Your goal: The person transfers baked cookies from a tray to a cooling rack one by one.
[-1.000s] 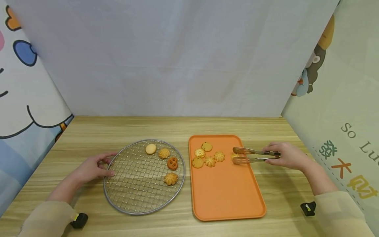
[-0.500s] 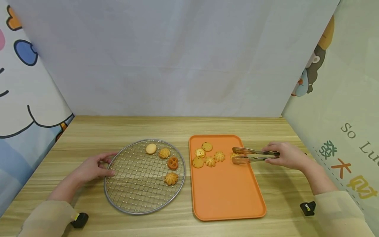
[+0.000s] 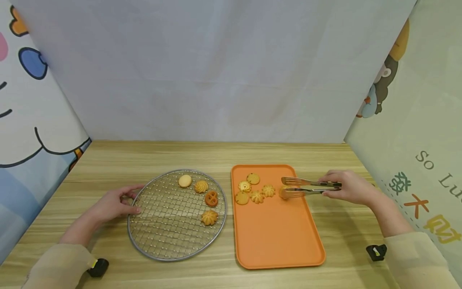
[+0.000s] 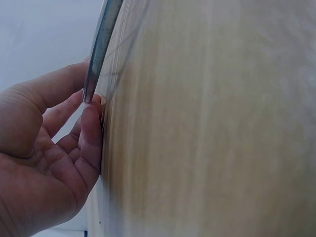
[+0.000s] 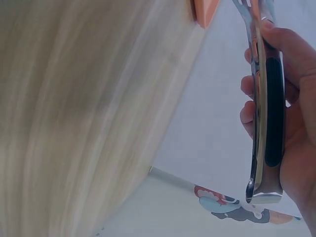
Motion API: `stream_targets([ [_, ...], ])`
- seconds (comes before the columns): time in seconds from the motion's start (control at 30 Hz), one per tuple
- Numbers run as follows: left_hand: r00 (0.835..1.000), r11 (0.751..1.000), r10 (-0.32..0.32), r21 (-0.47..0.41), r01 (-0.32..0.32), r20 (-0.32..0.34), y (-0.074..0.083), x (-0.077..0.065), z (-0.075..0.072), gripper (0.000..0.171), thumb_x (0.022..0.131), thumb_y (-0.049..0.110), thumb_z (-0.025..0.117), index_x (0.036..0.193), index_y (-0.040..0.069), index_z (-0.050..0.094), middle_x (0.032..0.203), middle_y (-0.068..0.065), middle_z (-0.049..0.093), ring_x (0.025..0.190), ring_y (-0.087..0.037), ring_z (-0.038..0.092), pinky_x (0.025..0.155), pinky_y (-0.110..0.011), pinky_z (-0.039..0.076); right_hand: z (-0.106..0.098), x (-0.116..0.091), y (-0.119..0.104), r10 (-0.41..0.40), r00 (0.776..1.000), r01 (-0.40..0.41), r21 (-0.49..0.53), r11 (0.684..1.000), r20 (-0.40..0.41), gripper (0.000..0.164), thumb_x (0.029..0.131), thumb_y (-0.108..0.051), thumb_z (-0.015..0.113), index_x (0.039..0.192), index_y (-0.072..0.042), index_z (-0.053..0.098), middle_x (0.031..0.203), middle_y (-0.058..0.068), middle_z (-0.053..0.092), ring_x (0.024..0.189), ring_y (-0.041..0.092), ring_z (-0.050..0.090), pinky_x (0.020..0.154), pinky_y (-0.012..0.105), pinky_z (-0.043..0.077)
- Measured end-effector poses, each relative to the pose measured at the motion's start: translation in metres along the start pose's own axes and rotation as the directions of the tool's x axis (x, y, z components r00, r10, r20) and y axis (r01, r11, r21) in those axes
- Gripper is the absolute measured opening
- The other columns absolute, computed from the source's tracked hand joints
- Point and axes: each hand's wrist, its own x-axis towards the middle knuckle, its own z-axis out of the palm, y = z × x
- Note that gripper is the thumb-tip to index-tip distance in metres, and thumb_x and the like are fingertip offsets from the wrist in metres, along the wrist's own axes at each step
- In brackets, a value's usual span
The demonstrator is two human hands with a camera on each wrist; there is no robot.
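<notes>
My left hand (image 3: 113, 205) pinches the left rim of a round wire cooling rack (image 3: 162, 224), thumb above and fingers below; the left wrist view shows the metal rim (image 4: 101, 54) between them. On the rack's right side lie a smooth round cookie (image 3: 185, 181), a swirl cookie (image 3: 201, 186), a pretzel (image 3: 211, 198) and a flower-shaped cookie (image 3: 209, 218). In my right hand (image 3: 351, 186) are metal tongs (image 3: 306, 182) with dark grips (image 5: 274, 111). Their tips straddle a cookie (image 3: 284, 192) at the right of the orange tray (image 3: 278, 241), partly covered by the lower arm. Whether it is lifted, I cannot tell.
Several other cookies (image 3: 257, 196) cluster at the tray's upper left. Rack and tray stand side by side on a wood-grain table (image 3: 216, 154), with a narrow gap between them. A pale cloth (image 3: 216, 80) hangs behind, and printed panels (image 3: 415, 140) flank both sides.
The tongs have shifted slightly left, their tips now further over the cookie at the tray's right. My left hand and the rack have kept their places.
</notes>
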Motion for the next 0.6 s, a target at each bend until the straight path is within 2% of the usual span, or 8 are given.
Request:
stream_targets([
  [0.17, 1.0, 1.0, 0.001, 0.002, -0.001, -0.001, 0.0, 0.0, 0.0, 0.083, 0.074, 0.023, 0.08, 0.143, 0.004, 0.038, 0.11, -0.019, 0.052, 0.074, -0.014, 0.051, 0.06, -0.025, 0.046, -0.004, 0.003, -0.005, -0.02, 1.0, 0.02, -0.013, 1.0, -0.006, 0.026, 0.079, -0.015, 0.076, 0.104, -0.009, 0.071, 0.09, -0.006, 0.062, 0.063, -0.003, 0.045, 0.056, 0.021, 0.042],
  [0.4, 1.0, 1.0, -0.001, -0.004, 0.001, -0.005, 0.002, -0.001, 0.0, 0.082, 0.073, 0.022, 0.08, 0.142, 0.004, 0.039, 0.109, -0.018, 0.052, 0.073, -0.014, 0.05, 0.059, -0.025, 0.046, -0.012, 0.007, -0.014, -0.021, 1.0, 0.021, -0.001, 1.0, -0.001, 0.027, 0.08, -0.016, 0.075, 0.106, -0.008, 0.07, 0.098, 0.0, 0.065, 0.065, -0.004, 0.05, 0.057, 0.022, 0.045],
  [0.6, 1.0, 1.0, 0.007, 0.008, -0.007, -0.006, 0.003, -0.002, 0.001, 0.081, 0.074, 0.022, 0.08, 0.142, 0.003, 0.039, 0.109, -0.018, 0.053, 0.073, -0.014, 0.049, 0.059, -0.025, 0.045, -0.02, 0.014, -0.022, -0.077, 0.996, 0.077, 0.006, 0.997, -0.033, 0.027, 0.079, -0.012, 0.075, 0.105, -0.008, 0.07, 0.095, -0.002, 0.063, 0.062, -0.006, 0.045, 0.054, 0.02, 0.043],
])
